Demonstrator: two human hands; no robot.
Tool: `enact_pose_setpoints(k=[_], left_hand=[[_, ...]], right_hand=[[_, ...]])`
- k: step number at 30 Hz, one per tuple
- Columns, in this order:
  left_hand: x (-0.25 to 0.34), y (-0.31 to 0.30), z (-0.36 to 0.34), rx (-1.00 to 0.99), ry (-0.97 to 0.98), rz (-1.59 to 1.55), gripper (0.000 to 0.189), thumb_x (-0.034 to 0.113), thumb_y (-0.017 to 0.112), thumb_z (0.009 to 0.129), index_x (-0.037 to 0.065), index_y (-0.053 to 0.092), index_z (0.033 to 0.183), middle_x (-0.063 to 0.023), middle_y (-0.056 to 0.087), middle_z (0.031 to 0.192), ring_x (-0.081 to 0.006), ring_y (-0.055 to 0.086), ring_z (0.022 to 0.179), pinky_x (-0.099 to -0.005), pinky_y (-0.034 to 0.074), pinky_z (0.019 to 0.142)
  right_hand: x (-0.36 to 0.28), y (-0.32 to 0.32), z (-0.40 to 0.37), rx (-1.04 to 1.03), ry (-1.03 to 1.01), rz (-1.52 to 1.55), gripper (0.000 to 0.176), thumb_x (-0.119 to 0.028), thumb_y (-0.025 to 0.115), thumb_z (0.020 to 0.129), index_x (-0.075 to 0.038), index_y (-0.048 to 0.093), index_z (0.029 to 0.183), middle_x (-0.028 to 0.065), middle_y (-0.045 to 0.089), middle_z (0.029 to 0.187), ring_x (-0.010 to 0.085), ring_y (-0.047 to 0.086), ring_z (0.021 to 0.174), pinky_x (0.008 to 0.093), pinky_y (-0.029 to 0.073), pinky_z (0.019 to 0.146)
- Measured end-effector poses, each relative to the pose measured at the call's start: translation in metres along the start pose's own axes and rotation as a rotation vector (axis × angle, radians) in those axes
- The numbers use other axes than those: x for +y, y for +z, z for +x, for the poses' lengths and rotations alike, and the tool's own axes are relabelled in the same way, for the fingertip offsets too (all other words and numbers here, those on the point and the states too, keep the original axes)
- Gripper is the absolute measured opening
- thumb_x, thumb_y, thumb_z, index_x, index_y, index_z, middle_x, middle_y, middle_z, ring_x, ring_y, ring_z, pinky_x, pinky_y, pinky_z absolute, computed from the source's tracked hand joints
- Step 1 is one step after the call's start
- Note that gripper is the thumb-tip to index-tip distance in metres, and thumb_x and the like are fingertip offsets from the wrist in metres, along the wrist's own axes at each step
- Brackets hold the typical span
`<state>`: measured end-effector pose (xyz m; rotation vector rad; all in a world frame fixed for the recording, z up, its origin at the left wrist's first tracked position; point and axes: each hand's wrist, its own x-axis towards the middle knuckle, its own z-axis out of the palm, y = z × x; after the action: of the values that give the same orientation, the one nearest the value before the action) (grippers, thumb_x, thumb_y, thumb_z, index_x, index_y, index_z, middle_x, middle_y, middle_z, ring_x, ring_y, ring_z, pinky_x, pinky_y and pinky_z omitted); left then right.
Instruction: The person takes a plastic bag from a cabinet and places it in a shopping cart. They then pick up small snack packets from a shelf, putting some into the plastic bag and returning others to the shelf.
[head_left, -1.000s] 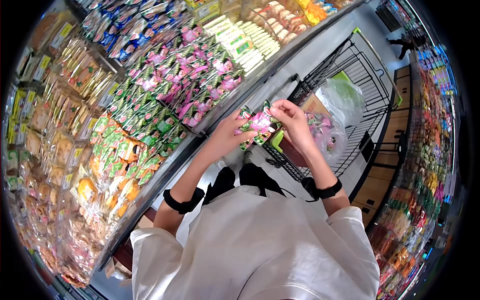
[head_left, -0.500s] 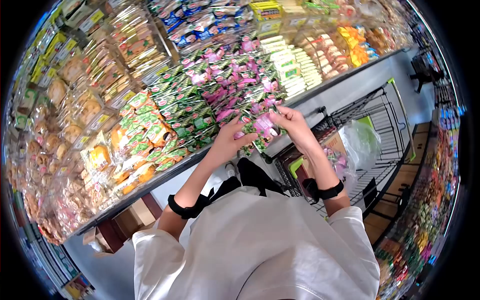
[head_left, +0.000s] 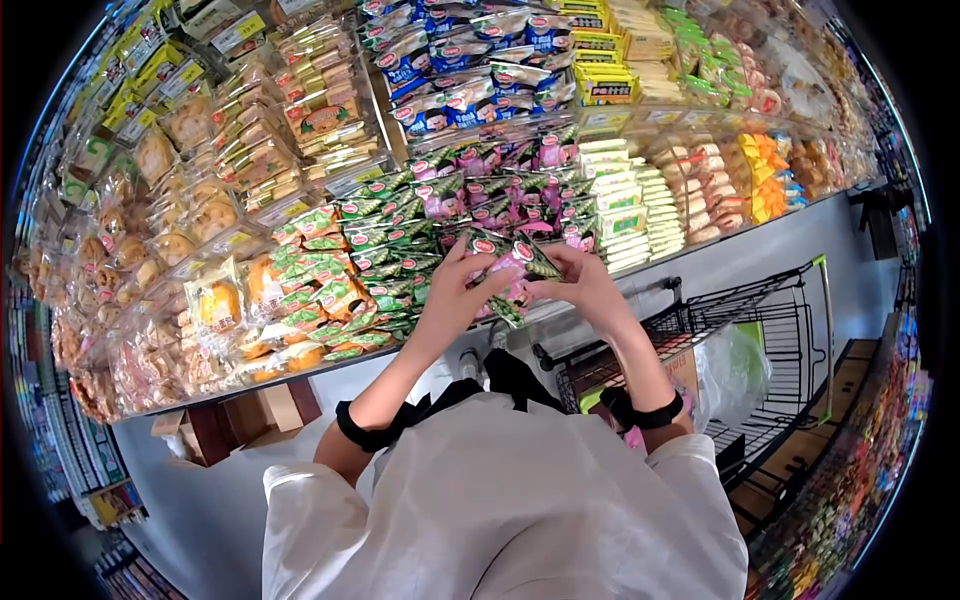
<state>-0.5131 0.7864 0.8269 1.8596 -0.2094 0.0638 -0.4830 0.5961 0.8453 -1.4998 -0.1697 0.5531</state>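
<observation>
My left hand point(head_left: 458, 290) is closed around a pink-and-green snack packet point(head_left: 487, 244), thumb across its front. Another packet of the same pattern point(head_left: 536, 258) is in my right hand point(head_left: 592, 288), its fingers curled at the right side. The two packets meet and overlap between my hands, with shiny pink and dark green wrapping. Both hands are in front of my chest, at the front edge of the shelf. Just behind them lie rows of matching pink-and-green packets point(head_left: 507, 192), with green packets point(head_left: 385, 245) to their left.
Blue packets point(head_left: 490, 75) fill the upper tier. White-and-green packs point(head_left: 612, 205) and orange bags point(head_left: 765, 175) lie to the right, bagged buns point(head_left: 218, 303) to the left. A black wire shopping cart point(head_left: 790, 345) holding a plastic bag stands at my right. An open cardboard box point(head_left: 275, 415) sits under the shelf.
The packets have been tilted, so two pointed tops now stand side by side between my hands. My fingers have curled further around them. The view has turned, with the shelf appearing more level.
</observation>
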Motion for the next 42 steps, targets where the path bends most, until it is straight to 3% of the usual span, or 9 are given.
enact_pose_setpoints(k=[11,15,17,19,22,25,29,37,42], left_hand=[[-0.006,0.035,0.043,-0.014,-0.123,0.084,0.021,0.021,0.065,0.082,0.001,0.064,0.09,-0.0083,0.059,0.074,-0.022,0.056,0.082,-0.0448,0.017,0.11],[-0.023,0.031,0.056,0.175,-0.271,-0.135,0.015,0.009,0.059,0.086,0.001,0.063,0.098,-0.003,0.061,0.087,-0.01,0.053,0.081,-0.0321,0.038,0.094],[-0.023,0.018,0.076,0.187,-0.019,0.148,0.038,0.012,0.059,0.087,0.004,0.05,0.122,-0.0074,0.059,0.109,-0.015,0.056,0.092,-0.0278,0.046,0.079],[-0.021,0.016,0.098,0.075,-0.322,0.176,0.057,0.019,0.063,0.083,0.006,0.039,0.132,-0.0146,0.057,0.115,-0.0218,0.057,0.099,-0.031,0.045,0.083],[-0.052,0.028,0.126,0.014,-0.221,0.329,0.073,0.03,0.065,0.078,0.001,0.03,0.135,-0.0281,0.06,0.092,-0.0367,0.061,0.084,-0.0412,0.046,0.074],[-0.028,0.032,0.138,-0.166,-0.42,0.367,0.071,0.033,0.064,0.079,-0.001,0.034,0.134,-0.0269,0.054,0.116,-0.0364,0.055,0.106,-0.0391,0.043,0.088],[-0.048,0.037,0.134,-0.146,-0.242,0.406,0.073,0.034,0.065,0.078,-0.003,0.034,0.133,-0.0287,0.056,0.11,-0.0383,0.056,0.103,-0.0403,0.043,0.087],[-0.04,0.035,0.15,-0.172,-0.38,0.382,0.06,0.028,0.068,0.075,-0.008,0.044,0.117,-0.0278,0.059,0.089,-0.0394,0.06,0.087,-0.0425,0.045,0.072],[-0.051,0.039,0.141,-0.091,-0.169,0.381,0.052,0.026,0.068,0.074,-0.007,0.049,0.109,-0.0252,0.059,0.081,-0.0381,0.06,0.08,-0.043,0.044,0.069]], right_hand=[[0.002,-0.055,0.037,-0.011,0.101,-0.064,0.026,-0.001,0.07,0.074,-0.002,0.061,0.098,-0.0011,0.061,0.084,0.0037,0.053,0.075,0.0194,0.042,0.065],[-0.01,-0.082,0.054,0.173,-0.075,-0.169,0.023,-0.002,0.067,0.076,-0.002,0.06,0.099,-0.0023,0.06,0.082,0.004,0.053,0.072,0.0202,0.041,0.063],[-0.029,-0.093,0.065,0.249,-0.126,-0.077,0.024,0.0,0.065,0.078,-0.001,0.059,0.101,-0.0004,0.061,0.084,0.006,0.054,0.073,0.0207,0.041,0.063],[-0.036,-0.104,0.086,0.207,-0.291,-0.077,0.024,0.001,0.063,0.079,0.0,0.057,0.102,0.0011,0.061,0.088,0.0079,0.056,0.076,0.0219,0.043,0.064],[-0.042,-0.097,0.119,0.181,-0.507,-0.199,0.018,-0.002,0.063,0.08,-0.001,0.059,0.098,0.0029,0.061,0.088,0.0099,0.058,0.075,0.0241,0.046,0.065],[-0.046,-0.084,0.146,0.142,-0.659,-0.465,0.018,-0.003,0.063,0.078,-0.002,0.06,0.096,0.0064,0.061,0.087,0.0188,0.06,0.075,0.0289,0.047,0.067],[-0.04,-0.077,0.163,0.104,-0.756,-0.786,0.021,-0.003,0.062,0.073,-0.002,0.062,0.093,0.0117,0.059,0.086,0.0311,0.058,0.079,0.0374,0.048,0.071],[-0.033,-0.067,0.166,0.18,-0.878,-1.057,0.023,0.0,0.064,0.07,-0.005,0.063,0.093,0.0093,0.052,0.084,0.0275,0.054,0.085,0.0365,0.045,0.072],[-0.03,-0.069,0.169,0.145,-0.918,-1.035,0.02,-0.001,0.064,0.07,-0.004,0.06,0.09,0.0086,0.052,0.083,0.0272,0.053,0.085,0.0373,0.045,0.072]])
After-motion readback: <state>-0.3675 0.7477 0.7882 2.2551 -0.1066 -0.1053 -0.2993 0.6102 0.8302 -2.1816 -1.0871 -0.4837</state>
